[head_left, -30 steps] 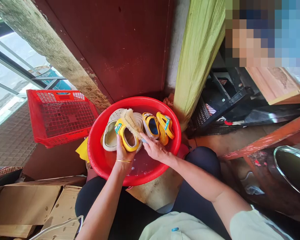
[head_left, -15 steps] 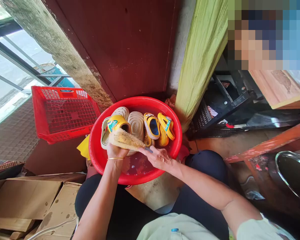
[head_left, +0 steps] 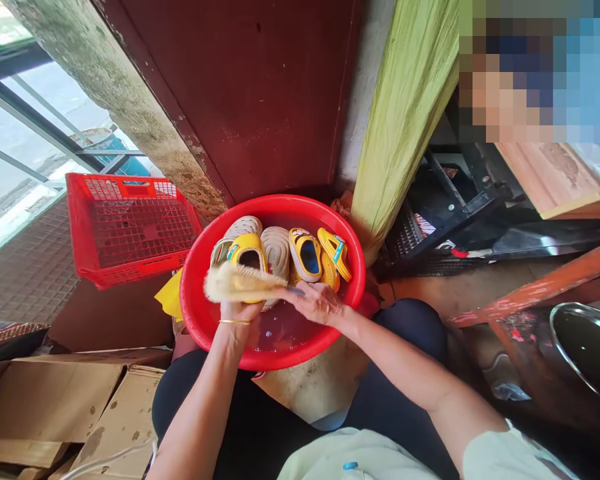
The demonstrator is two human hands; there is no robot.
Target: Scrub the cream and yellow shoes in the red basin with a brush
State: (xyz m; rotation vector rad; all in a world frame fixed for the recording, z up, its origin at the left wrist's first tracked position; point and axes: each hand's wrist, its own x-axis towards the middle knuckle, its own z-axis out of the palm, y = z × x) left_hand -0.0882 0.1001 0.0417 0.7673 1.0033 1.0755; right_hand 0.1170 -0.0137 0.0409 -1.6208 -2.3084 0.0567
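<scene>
A red plastic basin [head_left: 273,210] holds shallow reddish water [head_left: 283,327] and several children's sandals. My left hand [head_left: 236,315] grips a yellow sandal [head_left: 247,252] at the basin's left side. My right hand [head_left: 314,302] holds a bristle brush [head_left: 237,283] with pale bristles, pressing it across the sandal's lower part and hiding much of it. Beige ridged slides [head_left: 275,253] lie behind the brush, and a pair of yellow sandals with dark-blue insoles [head_left: 306,255] rests against the far right wall.
A red mesh crate [head_left: 130,230] stands left of the basin, above flattened cardboard [head_left: 55,413]. A maroon panel [head_left: 240,87] and a green-wrapped pillar [head_left: 405,113] rise behind it. A black rack [head_left: 440,213] and a steel bowl rim [head_left: 583,347] lie to the right.
The brush has swung further left and lies flatter across the sandal. The yellow sandal has shifted slightly toward the far side of the basin, still in my left hand.
</scene>
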